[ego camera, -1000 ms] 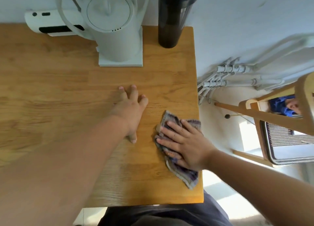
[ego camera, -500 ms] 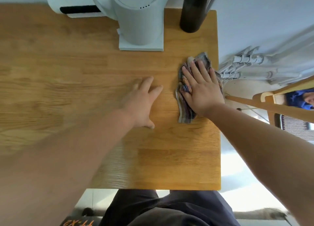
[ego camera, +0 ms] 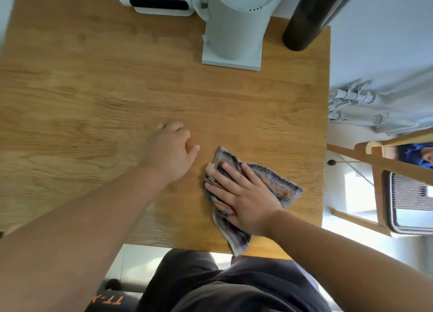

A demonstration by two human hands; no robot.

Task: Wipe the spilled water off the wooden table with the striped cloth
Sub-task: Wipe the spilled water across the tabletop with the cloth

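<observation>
Cloth [ego camera: 278,185], striped and crumpled, lies on the right front part of the table [ego camera: 117,89], and its lower corner reaches just past the near edge. My right hand [ego camera: 243,197] lies flat on top of it with straight, spread fingers pressing it to the wood; striped ends stick out beyond my fingertips and behind my wrist. My left hand [ego camera: 169,152] rests on bare wood just left of the cloth without touching it. It holds nothing, its fingers are loosely bent and its thumb points toward the cloth, though it is somewhat blurred. At the far edge stand a white kettle [ego camera: 236,23] on its square base, a dark bottle [ego camera: 304,23] to its right and a white device [ego camera: 154,4] to its left. Beyond the table's right side are white pipes [ego camera: 360,107] and a wooden chair [ego camera: 379,166].
</observation>
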